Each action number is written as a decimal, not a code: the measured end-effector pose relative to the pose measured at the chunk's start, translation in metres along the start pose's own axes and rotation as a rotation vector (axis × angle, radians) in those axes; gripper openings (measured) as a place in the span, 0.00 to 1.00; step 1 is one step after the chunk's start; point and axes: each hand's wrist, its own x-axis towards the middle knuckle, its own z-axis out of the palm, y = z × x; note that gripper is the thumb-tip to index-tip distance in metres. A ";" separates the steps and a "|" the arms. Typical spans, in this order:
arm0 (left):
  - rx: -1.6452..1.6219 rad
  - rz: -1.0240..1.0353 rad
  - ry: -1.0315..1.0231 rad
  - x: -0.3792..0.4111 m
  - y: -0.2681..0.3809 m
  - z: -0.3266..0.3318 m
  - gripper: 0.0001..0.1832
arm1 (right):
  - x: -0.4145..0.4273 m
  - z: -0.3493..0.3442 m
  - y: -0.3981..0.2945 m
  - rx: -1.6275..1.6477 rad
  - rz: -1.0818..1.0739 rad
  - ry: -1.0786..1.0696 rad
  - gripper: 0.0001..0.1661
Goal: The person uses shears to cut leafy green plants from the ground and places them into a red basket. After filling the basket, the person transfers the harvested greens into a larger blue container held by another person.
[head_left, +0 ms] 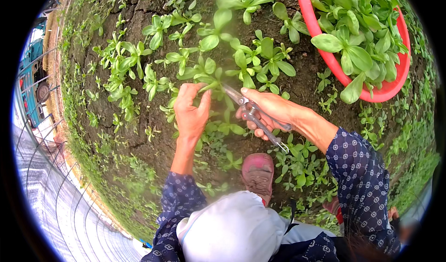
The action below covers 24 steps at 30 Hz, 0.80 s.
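Observation:
My right hand (275,106) grips pruning snips (262,124) with a spring between the handles. Their blades point up and left, at the stem of a leafy green plant (209,68). That plant grows low from the soil among similar ones. At its left side my left hand (191,110) pinches one of its leaves between thumb and forefinger. The cutting point lies partly hidden among leaves and is blurred. To the upper right, a red plastic basin (308,12) holds a heap of leafy shoots (362,32), some hanging over its rim.
Cracked soil (139,11) with scattered green plants (122,59) surrounds my hands. My pink shoe (258,173) stands just below the snips. A metal frame with pale sheeting (55,199) curves along the left edge; beyond it is a teal vehicle (31,84).

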 end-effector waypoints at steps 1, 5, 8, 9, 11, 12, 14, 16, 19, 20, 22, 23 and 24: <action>0.000 0.001 -0.004 0.000 -0.001 0.001 0.10 | 0.001 0.000 -0.001 -0.011 0.005 0.006 0.41; -0.012 -0.043 -0.016 -0.001 0.003 0.001 0.10 | 0.003 0.002 -0.005 -0.043 -0.004 0.037 0.42; -0.002 -0.003 0.005 -0.003 0.002 0.002 0.09 | 0.003 0.003 -0.003 -0.070 -0.014 0.048 0.41; 0.005 0.027 0.020 -0.003 0.001 0.002 0.07 | 0.004 0.003 -0.001 -0.079 -0.020 0.049 0.41; -0.028 0.021 0.039 -0.006 0.003 -0.001 0.06 | 0.000 0.003 0.003 -0.086 -0.045 0.055 0.40; -0.069 -0.014 0.043 -0.008 0.007 -0.003 0.05 | -0.004 0.002 0.005 -0.083 -0.065 0.061 0.39; -0.147 -0.009 0.063 -0.008 0.018 -0.007 0.04 | -0.017 0.002 0.014 -0.050 -0.084 0.080 0.39; -0.301 -0.050 0.031 -0.001 0.042 -0.011 0.04 | -0.038 0.000 0.028 0.010 -0.088 0.115 0.39; -0.496 -0.164 -0.045 0.027 0.115 -0.020 0.05 | -0.056 0.002 0.050 0.105 -0.117 0.092 0.39; -0.560 -0.190 -0.082 0.038 0.138 -0.018 0.06 | -0.058 0.005 0.056 0.165 -0.106 0.073 0.40; -0.548 0.061 -0.067 0.062 0.168 0.007 0.09 | -0.056 0.009 0.067 0.172 -0.127 0.039 0.42; -0.736 0.135 -0.095 0.072 0.186 0.025 0.10 | -0.055 0.011 0.069 0.178 -0.138 0.024 0.43; -0.860 0.110 -0.173 0.081 0.202 0.043 0.11 | -0.054 0.012 0.069 0.173 -0.129 0.077 0.43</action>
